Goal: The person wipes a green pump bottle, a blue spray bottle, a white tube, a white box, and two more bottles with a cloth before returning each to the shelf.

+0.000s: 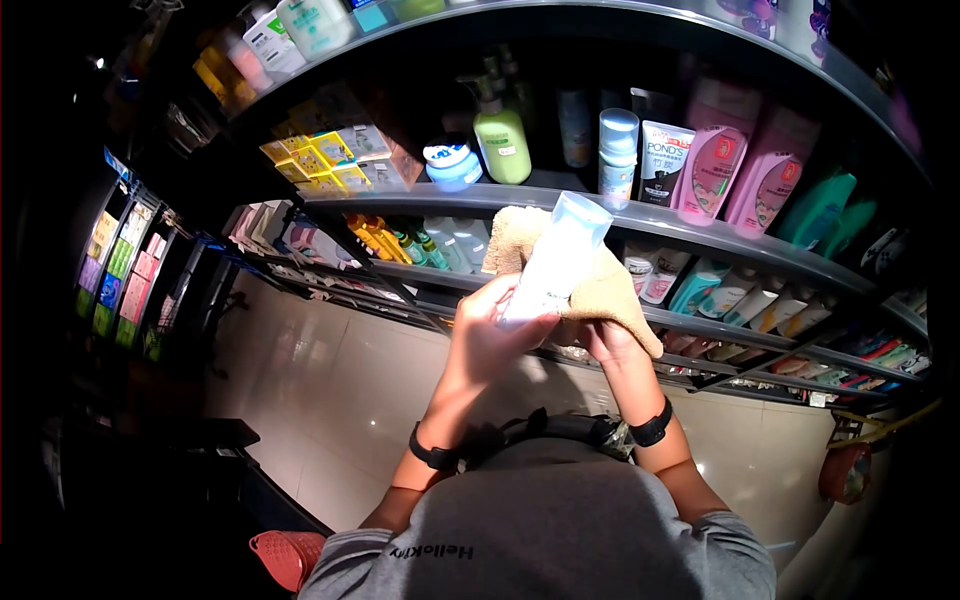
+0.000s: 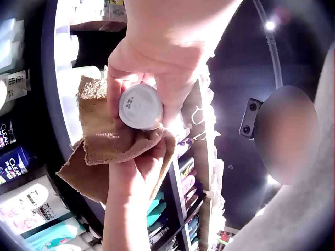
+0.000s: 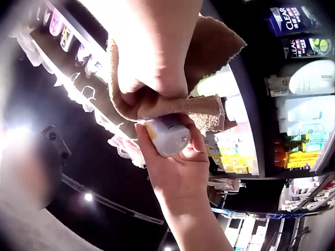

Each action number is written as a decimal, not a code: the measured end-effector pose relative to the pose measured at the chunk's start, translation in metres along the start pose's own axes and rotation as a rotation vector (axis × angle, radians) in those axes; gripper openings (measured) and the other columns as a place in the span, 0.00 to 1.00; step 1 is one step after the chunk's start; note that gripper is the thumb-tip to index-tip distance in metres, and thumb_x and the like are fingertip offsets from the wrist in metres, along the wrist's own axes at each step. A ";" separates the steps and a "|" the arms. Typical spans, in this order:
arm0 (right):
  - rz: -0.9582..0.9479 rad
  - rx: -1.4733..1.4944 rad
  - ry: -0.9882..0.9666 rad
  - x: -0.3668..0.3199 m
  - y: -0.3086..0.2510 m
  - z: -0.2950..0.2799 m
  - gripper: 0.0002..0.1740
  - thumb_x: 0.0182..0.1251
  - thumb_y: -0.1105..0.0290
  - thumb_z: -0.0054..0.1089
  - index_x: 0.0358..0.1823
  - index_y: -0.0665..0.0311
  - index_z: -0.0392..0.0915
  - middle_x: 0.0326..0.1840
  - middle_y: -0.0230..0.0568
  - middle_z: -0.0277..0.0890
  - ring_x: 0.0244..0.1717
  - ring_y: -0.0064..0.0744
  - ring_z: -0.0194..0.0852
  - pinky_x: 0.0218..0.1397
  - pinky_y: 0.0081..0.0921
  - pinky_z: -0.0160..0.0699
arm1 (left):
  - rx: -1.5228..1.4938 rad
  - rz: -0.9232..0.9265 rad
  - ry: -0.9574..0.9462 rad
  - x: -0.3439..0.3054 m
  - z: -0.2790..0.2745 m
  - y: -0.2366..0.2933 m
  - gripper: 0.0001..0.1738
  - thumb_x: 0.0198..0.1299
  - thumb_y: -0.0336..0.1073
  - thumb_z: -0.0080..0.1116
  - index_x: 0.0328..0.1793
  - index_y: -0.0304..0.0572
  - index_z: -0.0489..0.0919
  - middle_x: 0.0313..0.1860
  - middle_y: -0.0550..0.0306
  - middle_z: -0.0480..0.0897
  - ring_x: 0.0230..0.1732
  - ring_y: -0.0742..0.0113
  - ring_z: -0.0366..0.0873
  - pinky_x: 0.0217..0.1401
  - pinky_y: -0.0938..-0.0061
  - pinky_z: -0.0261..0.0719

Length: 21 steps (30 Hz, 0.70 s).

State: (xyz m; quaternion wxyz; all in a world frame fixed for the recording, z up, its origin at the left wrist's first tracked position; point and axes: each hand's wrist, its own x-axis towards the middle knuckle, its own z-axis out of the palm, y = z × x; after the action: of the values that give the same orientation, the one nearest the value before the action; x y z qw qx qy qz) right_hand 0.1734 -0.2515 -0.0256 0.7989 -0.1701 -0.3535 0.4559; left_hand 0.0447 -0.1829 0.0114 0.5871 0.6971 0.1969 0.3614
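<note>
A white bottle [image 1: 560, 255] with a pale blue end is tilted in front of the shelves, its lower part gripped by my left hand [image 1: 490, 320]. Behind and beside it my right hand [image 1: 612, 345] holds a tan cloth [image 1: 615, 290], which lies against the bottle's side. In the left wrist view the round white end of the bottle [image 2: 141, 106] shows between the fingers of my left hand [image 2: 157, 68]. The right wrist view shows the bottle [image 3: 168, 137] in my left hand [image 3: 183, 175], with the cloth [image 3: 209, 49] bunched under my right hand [image 3: 154, 63], whose fingertips are partly hidden.
On the shelf ahead [image 1: 440, 196] stand a green pump bottle [image 1: 503, 145], a blue jar [image 1: 452, 165], a blue-capped bottle [image 1: 618, 155], a black tube [image 1: 664, 160] and pink bottles [image 1: 715, 160]. Lower shelves hold more tubes and bottles. A red basket [image 1: 290, 556] is at the lower left.
</note>
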 end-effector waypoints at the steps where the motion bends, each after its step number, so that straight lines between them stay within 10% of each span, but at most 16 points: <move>1: 0.005 0.002 -0.002 -0.002 0.003 -0.003 0.25 0.58 0.64 0.56 0.54 0.66 0.61 0.50 0.35 0.67 0.48 0.28 0.67 0.49 0.26 0.70 | 0.004 -0.011 0.002 -0.001 -0.001 0.000 0.26 0.43 0.39 0.66 0.44 0.29 0.73 0.32 0.56 0.78 0.32 0.77 0.73 0.35 0.83 0.72; 7: -0.118 -0.147 -0.035 -0.005 0.019 -0.021 0.22 0.60 0.68 0.52 0.55 0.65 0.61 0.51 0.36 0.67 0.48 0.28 0.66 0.51 0.27 0.67 | 0.116 0.116 -0.002 0.002 -0.002 -0.013 0.27 0.43 0.42 0.66 0.44 0.29 0.73 0.30 0.56 0.78 0.31 0.77 0.73 0.34 0.82 0.72; 10: 0.019 0.251 -0.057 0.007 0.014 -0.023 0.22 0.61 0.65 0.50 0.55 0.66 0.61 0.51 0.36 0.66 0.50 0.29 0.65 0.53 0.28 0.66 | 0.137 0.091 -0.026 0.003 -0.001 -0.011 0.27 0.43 0.42 0.66 0.44 0.29 0.73 0.29 0.57 0.78 0.30 0.78 0.73 0.33 0.82 0.72; 16: 0.160 -0.152 0.328 -0.022 -0.025 0.033 0.21 0.63 0.66 0.47 0.56 0.68 0.60 0.51 0.35 0.65 0.52 0.25 0.63 0.53 0.19 0.65 | -0.058 -0.049 -0.072 0.006 0.004 0.003 0.25 0.45 0.38 0.65 0.45 0.27 0.72 0.31 0.58 0.77 0.29 0.78 0.72 0.32 0.83 0.71; 17: 0.072 -0.567 0.206 -0.031 -0.018 0.011 0.17 0.64 0.71 0.46 0.53 0.69 0.64 0.46 0.33 0.66 0.46 0.21 0.64 0.48 0.15 0.66 | -0.114 -0.093 -0.085 0.006 0.005 0.005 0.24 0.45 0.37 0.64 0.45 0.27 0.71 0.31 0.58 0.77 0.30 0.78 0.72 0.33 0.84 0.71; 21: 0.035 -0.664 0.242 -0.029 -0.021 0.011 0.10 0.62 0.76 0.45 0.45 0.69 0.68 0.36 0.32 0.68 0.34 0.21 0.65 0.39 0.18 0.68 | -0.001 0.064 -0.069 0.008 0.009 -0.009 0.25 0.44 0.38 0.66 0.45 0.28 0.72 0.32 0.56 0.78 0.31 0.76 0.73 0.33 0.82 0.72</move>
State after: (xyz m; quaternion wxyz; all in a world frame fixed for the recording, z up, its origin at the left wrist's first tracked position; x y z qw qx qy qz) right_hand 0.1687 -0.2875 -0.0169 0.7283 -0.4792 -0.3822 0.3063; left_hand 0.0582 -0.1816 0.0049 0.5820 0.7149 0.1539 0.3557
